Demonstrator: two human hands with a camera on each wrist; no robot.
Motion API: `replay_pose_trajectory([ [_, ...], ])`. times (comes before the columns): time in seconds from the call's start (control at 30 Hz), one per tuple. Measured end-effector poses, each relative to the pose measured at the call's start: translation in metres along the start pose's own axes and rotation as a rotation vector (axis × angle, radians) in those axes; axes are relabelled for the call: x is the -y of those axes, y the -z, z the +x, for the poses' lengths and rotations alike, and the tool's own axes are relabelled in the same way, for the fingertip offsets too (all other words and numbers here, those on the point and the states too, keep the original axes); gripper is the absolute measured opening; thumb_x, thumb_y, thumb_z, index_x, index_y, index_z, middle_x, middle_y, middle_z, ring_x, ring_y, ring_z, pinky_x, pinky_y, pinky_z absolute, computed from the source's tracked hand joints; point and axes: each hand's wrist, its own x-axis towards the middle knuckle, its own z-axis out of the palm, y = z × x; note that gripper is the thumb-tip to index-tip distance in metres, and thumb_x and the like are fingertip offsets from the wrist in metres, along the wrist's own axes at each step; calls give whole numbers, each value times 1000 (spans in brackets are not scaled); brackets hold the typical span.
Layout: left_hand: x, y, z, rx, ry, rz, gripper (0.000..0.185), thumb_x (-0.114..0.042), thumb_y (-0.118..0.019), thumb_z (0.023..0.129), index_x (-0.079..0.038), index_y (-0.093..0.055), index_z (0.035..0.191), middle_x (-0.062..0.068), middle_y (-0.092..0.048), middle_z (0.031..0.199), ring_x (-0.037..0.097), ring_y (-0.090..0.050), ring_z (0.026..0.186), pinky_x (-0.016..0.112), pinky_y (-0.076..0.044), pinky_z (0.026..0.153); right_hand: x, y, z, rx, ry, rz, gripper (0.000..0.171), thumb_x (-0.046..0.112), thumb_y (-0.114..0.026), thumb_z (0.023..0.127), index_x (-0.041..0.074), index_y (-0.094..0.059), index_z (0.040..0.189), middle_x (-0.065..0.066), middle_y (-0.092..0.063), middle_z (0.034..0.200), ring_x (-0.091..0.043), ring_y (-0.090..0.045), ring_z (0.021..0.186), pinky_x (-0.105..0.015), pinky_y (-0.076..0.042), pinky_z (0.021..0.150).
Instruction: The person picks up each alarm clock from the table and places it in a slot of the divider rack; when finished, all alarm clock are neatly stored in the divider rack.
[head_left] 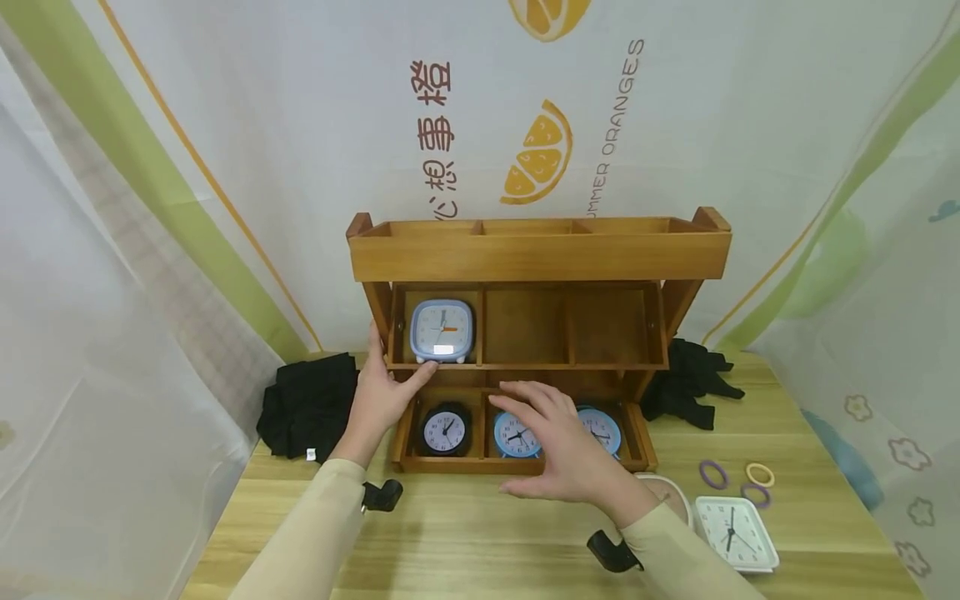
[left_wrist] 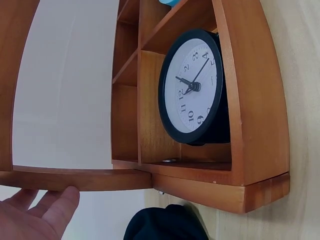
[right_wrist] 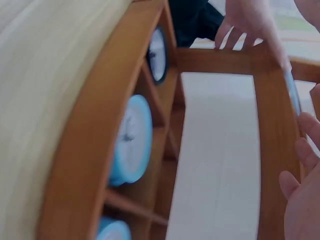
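Observation:
A wooden three-tier shelf [head_left: 540, 258] stands in front of me. My left hand [head_left: 378, 400] rests at its left side, fingers along the outside and thumb at the middle tier's front edge. Just above that thumb, a pale blue square-shaped alarm clock [head_left: 442, 342] stands in the left compartment. My right hand [head_left: 558, 446] is empty in front of the bottom tier, fingers bent loosely and thumb apart. It partly covers two round blue alarm clocks, the middle one [head_left: 507, 435] and the right one [head_left: 604, 430]. A black round alarm clock [left_wrist: 192, 85] sits in the bottom left compartment.
To the right on the wooden table [head_left: 450, 542] lie a white square alarm clock [head_left: 738, 533], a pale round object [head_left: 670, 492] partly behind my right wrist, and several rings, one purple [head_left: 702, 476]. Black cloth lies left [head_left: 307, 404] and right [head_left: 686, 383] of the shelf.

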Motion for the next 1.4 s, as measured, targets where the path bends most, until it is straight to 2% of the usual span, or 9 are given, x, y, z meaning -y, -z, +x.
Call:
replay_pose_trajectory([
  [0.17,1,1,-1,-1,6,1,127,-73,-73,84,-32,16,166,14,-16,173,37,-28,155,59,-33,119,-10,-2,-22,38,-116,28,106,61,-89,75,30,-38,162,0,-31,167,-35,-30,149,-73,-32,109],
  [0.27,1,1,0,-4,5,0,127,-73,-73,85,-32,16,165,15,-16,173,38,-28,155,59,-33,119,-16,-1,-32,54,-155,23,108,64,-88,75,33,-35,163,-1,-29,168,-38,-30,149,-74,-34,107],
  [0.43,1,-1,0,-4,-6,-7,127,-71,-74,85,-32,16,166,12,-16,173,35,-27,155,57,-33,120,-26,0,-57,81,-236,20,110,60,-90,74,27,-36,164,-5,-29,169,-45,-29,149,-78,-29,107],
  [0.6,-1,-2,1,1,-8,-5,126,-71,-74,85,-33,16,166,10,-16,173,34,-27,156,57,-32,120,-35,-2,-92,56,-287,-16,111,49,-95,71,21,-39,163,-13,-34,166,-49,-33,147,-79,-28,104],
  [0.8,-3,-1,1,-8,6,5,127,-70,-75,85,-31,15,166,12,-18,173,35,-30,154,57,-33,120,-44,-4,-129,31,-346,-143,107,53,-95,68,20,-47,158,-12,-42,162,-49,-41,141,-80,-35,100],
  [1.1,-1,0,0,-2,18,11,127,-71,-74,85,-30,16,166,15,-17,173,37,-30,154,58,-34,119,-57,-7,-181,-14,-494,-186,102,53,-98,63,26,-55,152,-13,-45,153,-50,-40,135,-71,-29,98],
  [1.4,-1,-1,0,4,15,10,126,-70,-74,86,-32,17,165,13,-15,173,37,-30,154,57,-33,119,-56,-2,-205,20,-602,-213,94,72,-87,68,32,-55,147,-16,-47,151,-50,-42,132,-69,-26,95],
])
